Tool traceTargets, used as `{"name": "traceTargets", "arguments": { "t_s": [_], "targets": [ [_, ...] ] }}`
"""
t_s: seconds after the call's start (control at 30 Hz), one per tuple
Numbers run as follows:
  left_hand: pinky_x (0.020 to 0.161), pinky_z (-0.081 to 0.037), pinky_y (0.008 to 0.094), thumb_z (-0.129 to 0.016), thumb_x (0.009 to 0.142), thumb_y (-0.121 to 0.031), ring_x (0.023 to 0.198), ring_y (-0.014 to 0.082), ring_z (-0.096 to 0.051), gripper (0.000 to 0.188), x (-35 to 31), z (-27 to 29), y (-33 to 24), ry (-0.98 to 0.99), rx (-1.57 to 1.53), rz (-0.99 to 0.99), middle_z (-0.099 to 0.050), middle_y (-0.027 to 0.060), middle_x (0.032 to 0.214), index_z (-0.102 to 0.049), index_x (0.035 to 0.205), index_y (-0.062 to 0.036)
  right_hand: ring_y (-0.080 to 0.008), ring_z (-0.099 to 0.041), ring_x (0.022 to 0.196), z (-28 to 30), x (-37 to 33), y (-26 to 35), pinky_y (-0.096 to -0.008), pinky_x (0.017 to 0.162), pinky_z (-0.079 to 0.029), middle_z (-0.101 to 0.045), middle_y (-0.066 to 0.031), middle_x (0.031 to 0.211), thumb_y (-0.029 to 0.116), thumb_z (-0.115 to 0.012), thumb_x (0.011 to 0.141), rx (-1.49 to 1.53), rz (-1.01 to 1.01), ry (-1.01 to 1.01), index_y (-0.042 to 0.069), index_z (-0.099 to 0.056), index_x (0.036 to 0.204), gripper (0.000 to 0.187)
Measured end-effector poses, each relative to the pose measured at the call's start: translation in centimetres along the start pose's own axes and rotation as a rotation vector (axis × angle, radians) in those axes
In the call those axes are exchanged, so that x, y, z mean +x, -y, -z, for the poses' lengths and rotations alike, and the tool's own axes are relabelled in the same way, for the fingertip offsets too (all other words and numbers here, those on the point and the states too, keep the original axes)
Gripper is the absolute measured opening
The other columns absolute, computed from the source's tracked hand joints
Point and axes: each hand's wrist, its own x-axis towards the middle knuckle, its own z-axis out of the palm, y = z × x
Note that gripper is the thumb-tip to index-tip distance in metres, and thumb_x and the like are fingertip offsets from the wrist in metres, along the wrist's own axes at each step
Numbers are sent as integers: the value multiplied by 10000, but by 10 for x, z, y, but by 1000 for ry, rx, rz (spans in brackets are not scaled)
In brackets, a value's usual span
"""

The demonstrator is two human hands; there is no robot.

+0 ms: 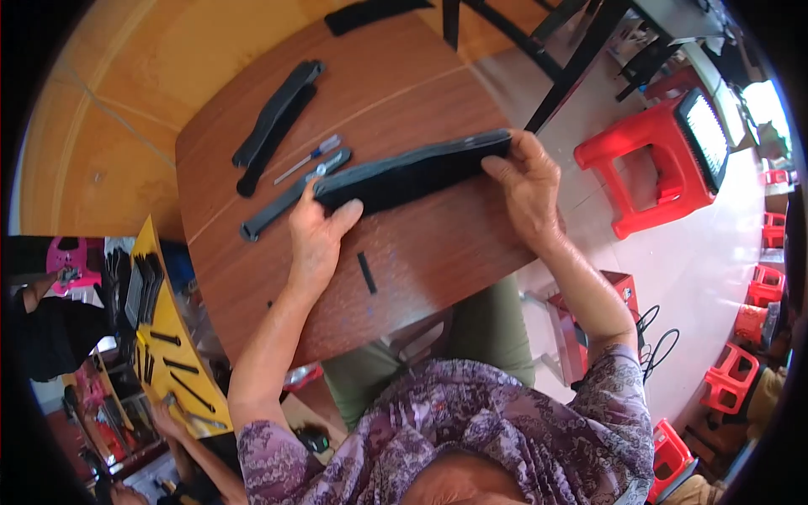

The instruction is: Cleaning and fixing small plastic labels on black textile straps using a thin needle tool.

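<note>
Firstly, the left hand (316, 236): closed on the near-left end of a stack of long black strips (417, 175), thumb against the front face, fingers behind. Right hand (536, 192): closed on the opposite end of the same stack, thumb in front, fingers curled round the far corner. The stack spans both hands, on edge above the brown wooden counter (438, 80); whether its lower edge touches cannot be told.

Just beside the left hand: one long dark grey strap (276, 214), slanting, on the counter. Next to it, one screwdriver (313, 158), blue handle, slim shaft. Beyond that, one bundle of black strips (276, 122), lying diagonally. Nearer the body, between the hands: one short black strip (367, 273). At the counter's far edge: one further black strip (374, 13).

Off to the right: one red plastic stool (648, 160). Off to the left: one yellow board (181, 349) bearing black pieces, with another person's forearm (202, 459) near it.
</note>
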Motion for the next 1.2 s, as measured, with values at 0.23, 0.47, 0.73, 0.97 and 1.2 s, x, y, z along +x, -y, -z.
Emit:
{"name": "traceTargets", "arguments": {
  "t_s": [0.23,0.47,0.73,0.97,1.2],
  "targets": [
    [497,-478,215,-684,797,-108,669,155,-631,383,38,0,-53,89,46,8,-635,81,852,-509,1118,5,-76,-552,798,10,46,23,-223,737,-455,-595,2,848,-42,-617,784,-232,32,68,-28,-582,988,208],
    [407,-451,263,-615,847,-137,594,228,-627,258,180,15,-97,148,130,158,-617,115,894,-546,1057,-6,-113,-442,482,-14,214,17,-280,393,-340,-515,-10,567,35,-713,709,-8,-122,67,46,-622,664,102],
    [402,-499,293,-683,793,-98,642,293,-657,298,320,19,-75,85,12,270,-625,169,895,-525,990,60,-181,-581,633,-40,365,-11,-303,584,-460,-619,-102,695,177,-738,753,-411,5,-53,-53,-628,823,264],
    [428,-534,283,-680,801,-110,642,272,-663,320,359,26,-34,19,16,268,-629,183,887,-521,1012,70,-205,-621,708,-58,381,-41,-335,623,-482,-650,-134,801,65,-549,863,-307,-89,-160,-84,-601,887,160],
    [440,-541,257,-679,803,-118,669,268,-664,382,372,25,-20,19,74,254,-617,199,915,-496,1065,91,-239,-614,807,-69,397,-51,-408,715,-454,-644,-143,859,130,-506,904,-337,-281,-126,-56,-520,1060,243]
  ]
}}
